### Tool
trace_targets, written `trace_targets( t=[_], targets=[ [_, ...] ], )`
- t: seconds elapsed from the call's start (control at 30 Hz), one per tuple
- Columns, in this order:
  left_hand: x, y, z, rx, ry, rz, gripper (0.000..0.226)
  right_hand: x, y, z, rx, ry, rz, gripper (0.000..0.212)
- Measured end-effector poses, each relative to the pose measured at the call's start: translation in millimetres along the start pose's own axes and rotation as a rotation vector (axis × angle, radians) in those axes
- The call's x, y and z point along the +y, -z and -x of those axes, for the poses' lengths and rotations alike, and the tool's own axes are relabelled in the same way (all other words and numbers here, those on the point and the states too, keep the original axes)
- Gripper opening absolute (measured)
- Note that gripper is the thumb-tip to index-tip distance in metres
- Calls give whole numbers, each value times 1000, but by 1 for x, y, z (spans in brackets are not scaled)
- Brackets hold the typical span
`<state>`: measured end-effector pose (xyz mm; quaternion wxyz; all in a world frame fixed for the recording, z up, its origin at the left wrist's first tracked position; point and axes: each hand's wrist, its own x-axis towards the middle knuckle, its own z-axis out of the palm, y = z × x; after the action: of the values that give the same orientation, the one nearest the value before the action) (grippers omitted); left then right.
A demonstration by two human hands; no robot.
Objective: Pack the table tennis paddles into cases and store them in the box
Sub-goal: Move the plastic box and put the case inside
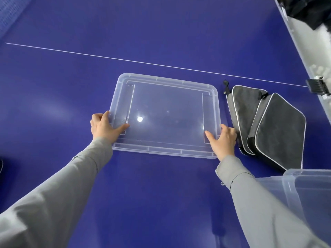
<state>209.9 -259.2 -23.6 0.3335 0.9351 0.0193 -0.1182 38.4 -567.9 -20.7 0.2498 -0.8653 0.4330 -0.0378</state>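
A clear plastic box lid [166, 111] lies flat on the blue table tennis table [161, 33]. My left hand [103, 127] grips the lid's left edge, thumb on top. My right hand [223, 140] grips its right edge near the front corner. Two grey and black paddle cases [279, 133] lie overlapping just right of the lid, zipped shut as far as I can tell. The clear plastic box [304, 194] stands at the lower right, partly behind my right sleeve. No bare paddle is in sight.
The table's white centre line [107, 57] runs across behind the lid. The table's right edge carries a black net clamp [318, 86]. Beyond it are white balls [322, 70] and a dark bag [304, 9] on the floor.
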Motion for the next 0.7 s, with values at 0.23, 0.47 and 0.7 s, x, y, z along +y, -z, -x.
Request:
trace_targets(
  t=[0.23, 0.47, 0.7],
  targets=[
    [-3, 13, 38, -76, 18, -38, 93, 7, 14, 36, -38, 43, -60, 73],
    [-37, 40, 132, -124, 64, -217, 90, 14, 26, 108, -119, 131, 9, 74],
    [-104, 82, 229, -109, 138, -332, 84, 12, 16, 193, -303, 197, 95, 77]
  ],
)
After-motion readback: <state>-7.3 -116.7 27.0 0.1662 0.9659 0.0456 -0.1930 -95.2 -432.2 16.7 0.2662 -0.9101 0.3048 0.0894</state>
